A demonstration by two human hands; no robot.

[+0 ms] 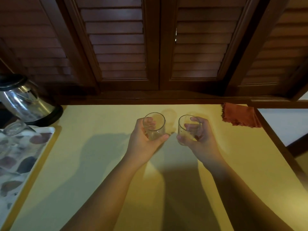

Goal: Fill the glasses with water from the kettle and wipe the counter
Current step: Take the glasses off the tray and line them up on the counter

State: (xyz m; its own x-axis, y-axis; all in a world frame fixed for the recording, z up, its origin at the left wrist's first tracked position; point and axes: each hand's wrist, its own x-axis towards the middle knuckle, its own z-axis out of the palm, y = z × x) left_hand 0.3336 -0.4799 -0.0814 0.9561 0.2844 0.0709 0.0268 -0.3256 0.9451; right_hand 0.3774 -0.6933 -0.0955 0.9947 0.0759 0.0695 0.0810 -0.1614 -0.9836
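The left hand (141,135) grips 1 clear glass (154,126), fingers curled round its far side and the thumb pressed along its near side. The right hand (198,135) grips a second glass (189,128) the same way, with the thumb on the near side and the fingers wrapped round the right of it. Both glasses are upright, open ends up, just apart from each other, over the middle of the yellow worktop (100,164). Whether their bases touch the worktop cannot be told. No water level can be made out in either glass.

Far to the left of the left hand, at the back corner of the worktop, a steel kettle (25,102) with a black lid stands on its black base. Just in front of the kettle, a tray (25,155) with a blotchy brown and grey pattern lies along the left edge, and a third glass (14,129) lies on its far end.

Beyond and to the right of the right hand, a folded rust-red cloth (240,116) lies at the back right corner of the worktop, well apart from the hand. Dark wooden shutters (120,47) stand behind the worktop.
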